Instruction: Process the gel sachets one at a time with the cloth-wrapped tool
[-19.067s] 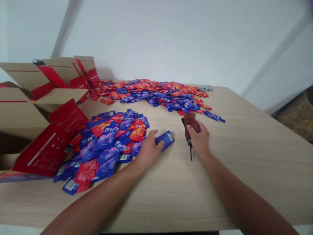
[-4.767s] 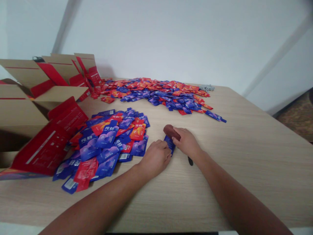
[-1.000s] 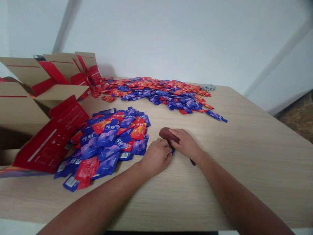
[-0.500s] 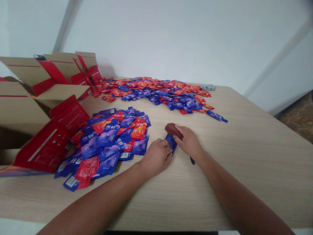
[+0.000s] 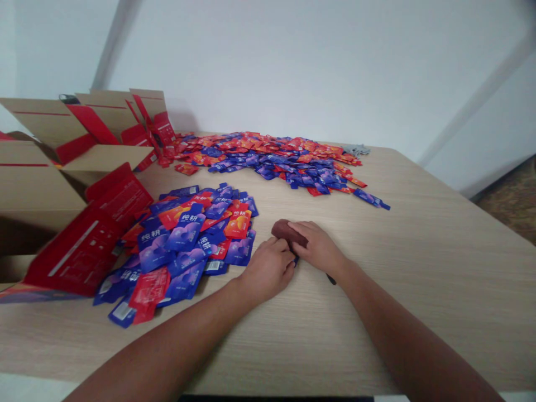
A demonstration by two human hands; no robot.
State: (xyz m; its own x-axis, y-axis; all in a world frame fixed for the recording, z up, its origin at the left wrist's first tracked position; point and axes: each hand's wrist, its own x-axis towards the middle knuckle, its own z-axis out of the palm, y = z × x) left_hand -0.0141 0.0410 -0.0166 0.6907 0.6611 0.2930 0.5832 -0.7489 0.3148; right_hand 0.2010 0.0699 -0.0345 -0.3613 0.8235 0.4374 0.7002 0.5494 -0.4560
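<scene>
My left hand (image 5: 270, 265) is closed, its fingertips pinning a blue packet (image 5: 296, 261) against the table. Most of that packet is hidden under my hands. My right hand (image 5: 318, 244) grips a soft-looking, reddish-brown pad (image 5: 288, 232), possibly a folded cloth. The pad lies over the packet, close to my left fingers. Under my right wrist, the tip of a thin black object (image 5: 331, 279) shows; its kind cannot be made out. Left of my hands lies a near pile of blue and red-orange packets (image 5: 184, 237).
Open cardboard boxes (image 5: 31, 184) with red printed flaps (image 5: 90, 240) stand at the left. A long heap of red and blue packets (image 5: 272, 156) runs along the wall. One blue packet (image 5: 371, 199) lies at its right end, and grey fabric (image 5: 355, 149) behind.
My right hand has moved the reddish-brown pad left and slightly down, covering more of the blue packet. My left hand has stayed in place.
</scene>
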